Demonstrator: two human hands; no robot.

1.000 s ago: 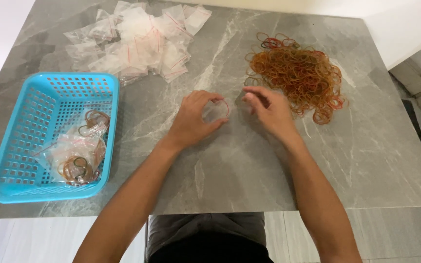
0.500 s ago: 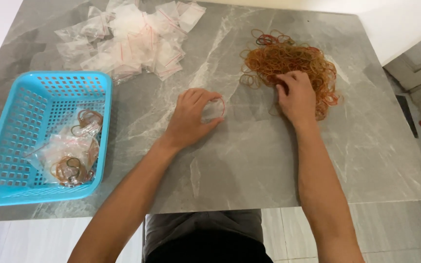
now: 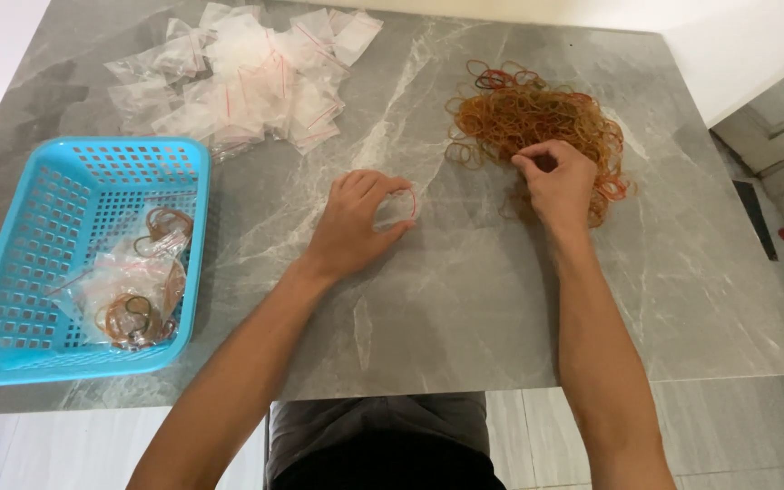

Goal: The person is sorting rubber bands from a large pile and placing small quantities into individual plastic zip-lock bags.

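Note:
My left hand (image 3: 356, 222) rests near the middle of the grey marble table (image 3: 465, 299), fingers curled around a small clear bag with a red seal strip (image 3: 403, 205). My right hand (image 3: 553, 181) lies on the near edge of a heap of orange and brown rubber bands (image 3: 528, 113), thumb and fingertips pinched together on some bands there.
A pile of empty clear zip bags (image 3: 247, 77) lies at the far left of the table. A light blue plastic basket (image 3: 20, 299) at the left holds a few bags filled with rubber bands (image 3: 133, 290). White wall and a tiled floor border the table's right side.
My right hand moved away from my left hand, up and right onto the rubber band heap, and closed its fingertips there. My left hand stayed in place with the bag.

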